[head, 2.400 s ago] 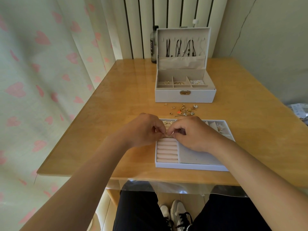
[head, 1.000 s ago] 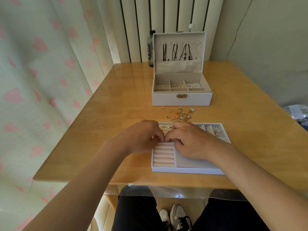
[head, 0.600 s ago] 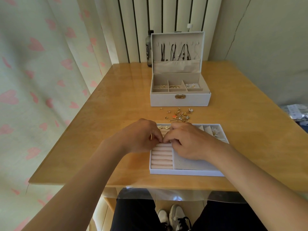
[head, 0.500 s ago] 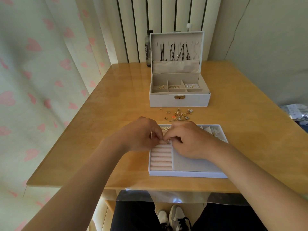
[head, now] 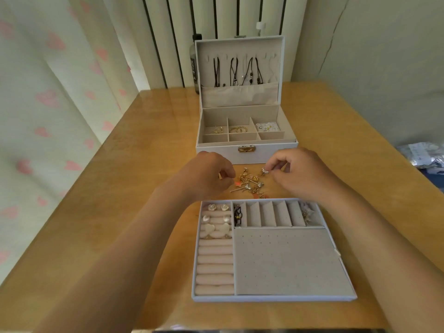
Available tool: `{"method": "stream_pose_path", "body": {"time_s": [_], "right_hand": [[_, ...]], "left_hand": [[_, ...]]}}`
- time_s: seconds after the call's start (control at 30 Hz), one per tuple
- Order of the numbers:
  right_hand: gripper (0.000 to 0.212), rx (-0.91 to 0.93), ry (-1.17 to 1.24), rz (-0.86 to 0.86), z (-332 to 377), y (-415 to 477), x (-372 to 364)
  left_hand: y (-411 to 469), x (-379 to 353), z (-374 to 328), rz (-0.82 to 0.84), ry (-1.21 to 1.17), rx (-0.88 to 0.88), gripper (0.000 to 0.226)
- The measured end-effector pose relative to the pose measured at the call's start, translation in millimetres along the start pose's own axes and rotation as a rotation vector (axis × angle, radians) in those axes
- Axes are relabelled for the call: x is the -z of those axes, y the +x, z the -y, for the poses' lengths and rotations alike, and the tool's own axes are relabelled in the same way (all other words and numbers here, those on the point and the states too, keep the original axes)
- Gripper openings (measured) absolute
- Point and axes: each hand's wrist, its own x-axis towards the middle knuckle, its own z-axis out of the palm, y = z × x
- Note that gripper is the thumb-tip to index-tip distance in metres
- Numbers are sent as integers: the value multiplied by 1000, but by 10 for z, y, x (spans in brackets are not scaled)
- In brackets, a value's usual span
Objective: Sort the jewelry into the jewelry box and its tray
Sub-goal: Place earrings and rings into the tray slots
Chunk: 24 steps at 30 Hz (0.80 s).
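A white jewelry box (head: 247, 152) stands open at the back, with necklaces hanging in its lid and rings in its compartments. The white tray (head: 271, 298) lies in front of me; pearl and heart earrings (head: 216, 227) sit on its pink rolls at the upper left. Between box and tray lies a pile of small gold earrings (head: 251, 185). My right hand (head: 298, 174) pinches a small silvery earring (head: 264, 171) at the pile's far right edge. My left hand (head: 209, 176) hovers at the pile's left side with fingers curled; what its fingertips hold is hidden.
The wooden table (head: 149, 164) ends just below the tray. A dark bottle (head: 193, 63) stands behind the box's lid. A curtain with pink hearts (head: 48, 104) hangs at the left. A shiny packet (head: 422, 159) lies at the right edge.
Both hands have left the tray's ring rolls and moved forward to the loose pile. The right hand now pinches an earring. Heart earrings sit on the rolls where the hands were.
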Motion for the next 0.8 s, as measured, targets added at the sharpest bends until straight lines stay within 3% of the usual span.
{"method": "stream_pose_path", "body": {"time_s": [0.2, 0.5, 0.8], "right_hand": [[26, -20, 0, 2, -110, 292, -14], [19, 37, -24, -16, -227, 306, -186], [20, 82, -103, -40, -322, 325, -255]], "left_hand": [[305, -154, 66, 77, 8, -6, 13], [318, -283, 174, 11, -65, -91, 17], [206, -328, 192, -177, -553, -37, 29]]}}
